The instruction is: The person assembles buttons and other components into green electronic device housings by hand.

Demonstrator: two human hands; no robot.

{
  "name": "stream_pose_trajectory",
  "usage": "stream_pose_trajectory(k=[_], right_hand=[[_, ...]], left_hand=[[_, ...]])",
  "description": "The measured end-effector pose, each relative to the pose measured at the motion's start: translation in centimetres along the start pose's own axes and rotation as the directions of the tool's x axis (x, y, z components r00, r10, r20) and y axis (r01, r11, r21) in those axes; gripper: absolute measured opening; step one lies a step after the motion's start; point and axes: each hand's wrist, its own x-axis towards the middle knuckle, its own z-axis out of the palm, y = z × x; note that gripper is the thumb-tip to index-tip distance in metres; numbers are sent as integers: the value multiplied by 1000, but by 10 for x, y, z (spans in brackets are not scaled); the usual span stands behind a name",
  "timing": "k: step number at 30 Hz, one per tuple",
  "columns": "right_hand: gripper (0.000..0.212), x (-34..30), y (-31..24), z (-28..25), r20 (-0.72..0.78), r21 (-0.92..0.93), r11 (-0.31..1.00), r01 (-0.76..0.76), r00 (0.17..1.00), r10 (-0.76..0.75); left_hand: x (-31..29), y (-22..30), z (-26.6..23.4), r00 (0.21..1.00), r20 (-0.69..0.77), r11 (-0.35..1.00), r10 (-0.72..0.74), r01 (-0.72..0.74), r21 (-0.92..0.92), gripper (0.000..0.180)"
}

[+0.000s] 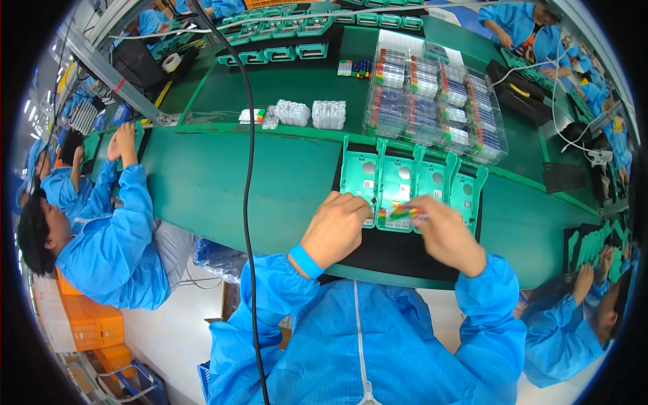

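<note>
Four-sided green plastic housings point(396, 177) lie side by side in a row on a black mat point(405, 255) in front of me. My left hand point(336, 228) has its fingers curled together at the lower end of the leftmost housing; whatever they pinch is hidden. Over the lower part of the middle housings, my right hand point(449, 233), smeared by motion, grips a small keypad point(408, 214) with red, green and yellow keys. A small whitish piece with coloured spots point(390, 221) shows inside the second housing, just beside the keypad.
Beyond the housings stands a clear tray point(439, 138) stacked with keypads. Stacks of clear plastic pieces point(329, 115) and more keypads point(354, 68) lie farther back. A black cable point(249, 169) hangs down left of my hands. Co-workers in blue sit at left point(115, 250) and right point(563, 331).
</note>
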Motion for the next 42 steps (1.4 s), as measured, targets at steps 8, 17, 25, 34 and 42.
stream_pose_trajectory(k=[8, 17, 25, 34, 42], right_hand=[[22, -28, 34, -18, -44, -75, 981, -179, 983, 176], [23, -45, 31, -2, -65, -249, 968, 24, 997, -42], [25, -54, 32, 14, 4, -241, 969, 46, 999, -47], [28, -49, 32, 2, -31, -175, 983, 48, 998, -55], [33, -73, 49, -53, -141, -165, 952, -258, 961, 236]], left_hand=[[13, 14, 36, 978, -97, 970, 186, -198, -143, 29], [27, 14, 39, 970, 163, 982, 181, -187, 22, 22], [33, 18, 41, 971, 123, 978, 205, -198, -65, 21], [40, 20, 47, 955, 266, 992, 128, -124, -31, 20], [30, 22, 52, 983, 112, 989, 143, -137, -61, 20]])
